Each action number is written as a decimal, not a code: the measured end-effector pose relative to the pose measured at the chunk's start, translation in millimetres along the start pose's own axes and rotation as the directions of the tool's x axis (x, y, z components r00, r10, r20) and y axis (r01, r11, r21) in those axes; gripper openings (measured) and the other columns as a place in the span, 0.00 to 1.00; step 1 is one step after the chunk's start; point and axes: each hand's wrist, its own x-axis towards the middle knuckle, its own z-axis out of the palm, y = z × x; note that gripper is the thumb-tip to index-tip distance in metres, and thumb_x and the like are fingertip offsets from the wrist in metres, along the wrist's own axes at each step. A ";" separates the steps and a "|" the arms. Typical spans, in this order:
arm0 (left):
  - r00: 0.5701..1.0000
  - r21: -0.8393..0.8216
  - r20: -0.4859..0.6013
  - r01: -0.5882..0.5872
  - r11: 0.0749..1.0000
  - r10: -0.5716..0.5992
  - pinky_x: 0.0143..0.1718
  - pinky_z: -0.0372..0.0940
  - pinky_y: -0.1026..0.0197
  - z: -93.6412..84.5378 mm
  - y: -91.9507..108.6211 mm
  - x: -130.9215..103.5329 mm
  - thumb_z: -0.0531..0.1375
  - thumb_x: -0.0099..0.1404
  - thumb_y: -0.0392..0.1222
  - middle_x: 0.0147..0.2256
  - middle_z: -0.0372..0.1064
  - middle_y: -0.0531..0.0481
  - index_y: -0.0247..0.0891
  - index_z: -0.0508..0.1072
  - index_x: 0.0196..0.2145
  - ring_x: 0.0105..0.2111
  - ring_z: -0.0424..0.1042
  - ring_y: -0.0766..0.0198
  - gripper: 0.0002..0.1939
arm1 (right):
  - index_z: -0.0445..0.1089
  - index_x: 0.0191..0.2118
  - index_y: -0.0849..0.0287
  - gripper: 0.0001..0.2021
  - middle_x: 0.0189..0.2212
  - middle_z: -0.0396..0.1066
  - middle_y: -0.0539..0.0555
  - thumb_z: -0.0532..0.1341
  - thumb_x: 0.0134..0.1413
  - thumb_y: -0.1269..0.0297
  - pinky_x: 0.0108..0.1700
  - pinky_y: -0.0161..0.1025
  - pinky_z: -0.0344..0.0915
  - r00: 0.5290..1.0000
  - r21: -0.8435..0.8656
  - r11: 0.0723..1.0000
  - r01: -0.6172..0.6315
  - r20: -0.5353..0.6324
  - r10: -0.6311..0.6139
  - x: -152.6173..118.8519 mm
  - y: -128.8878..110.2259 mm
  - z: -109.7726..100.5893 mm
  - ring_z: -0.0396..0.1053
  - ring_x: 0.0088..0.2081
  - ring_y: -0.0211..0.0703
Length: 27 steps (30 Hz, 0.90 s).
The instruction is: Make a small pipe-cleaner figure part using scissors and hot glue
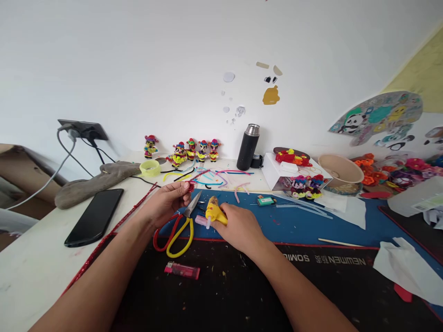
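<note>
A: Left hand (173,198)?
B: Grasping. Thumb and index pinch a small red piece (191,186) at the fingertips, on the side toward the right hand (240,226). Too small to tell its shape or long axis.
A: Right hand?
B: Wrapped around a yellow hot glue gun (217,213). Gun sits at the thumb side, its dark-stained front end pointing away from the wearer, glue stick (208,223) sticking out nearer the wearer.
A: Key relation?
B: Red piece is left of the gun's front end and a bit farther out — near, not touching. Left hand has it, right hand has the gun.
A: Anything in the gap?
B: Scissors (188,219). Blades are open a little or closed, can't tell; they point out between the hands. Red and yellow handles lie just in front of the left hand, wearer side. A pink translucent piece (200,220) is beside the gun, on its left.
A: Rest?
B: Pink lighter (182,270) wearer-side of the scissors. Phone (94,217) left of the left forearm, a red tinsel strand (119,224) between them. Tape roll (150,168) beyond the left hand, fuzzy figurines (178,155) behind, by the wall. Black thermos (248,147) beyond the right hand, upright. Green-labelled box (266,201) right of that hand — clear of the gap.
</note>
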 end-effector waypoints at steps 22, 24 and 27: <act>1.000 0.444 0.026 -0.026 0.896 0.016 0.29 0.60 0.63 -7.4 3.2 -0.7 0.73 0.54 0.62 0.22 0.68 0.52 0.38 0.76 0.23 0.25 0.64 0.64 0.24 | 0.78 0.43 0.56 0.17 0.34 0.79 0.55 0.63 0.67 0.47 0.32 0.39 0.53 0.998 0.171 0.985 0.036 0.035 -0.043 1.5 7.0 -16.2 0.73 0.35 0.46; 0.998 0.474 0.066 -0.044 0.880 0.014 0.30 0.61 0.62 -7.0 3.5 -1.4 0.72 0.56 0.62 0.22 0.68 0.52 0.39 0.75 0.22 0.25 0.64 0.63 0.23 | 0.79 0.44 0.56 0.16 0.31 0.78 0.54 0.61 0.69 0.49 0.32 0.39 0.55 1.000 0.272 0.962 0.014 -0.027 -0.006 2.8 8.7 -15.6 0.72 0.33 0.45; 0.991 0.526 0.133 -0.060 0.848 -0.013 0.32 0.62 0.61 -4.8 4.5 -2.9 0.70 0.60 0.61 0.23 0.68 0.51 0.39 0.76 0.23 0.26 0.65 0.63 0.23 | 0.78 0.41 0.56 0.18 0.28 0.75 0.52 0.59 0.70 0.47 0.31 0.38 0.58 0.992 0.530 0.848 -0.009 -0.101 0.074 5.2 14.0 -12.3 0.70 0.29 0.42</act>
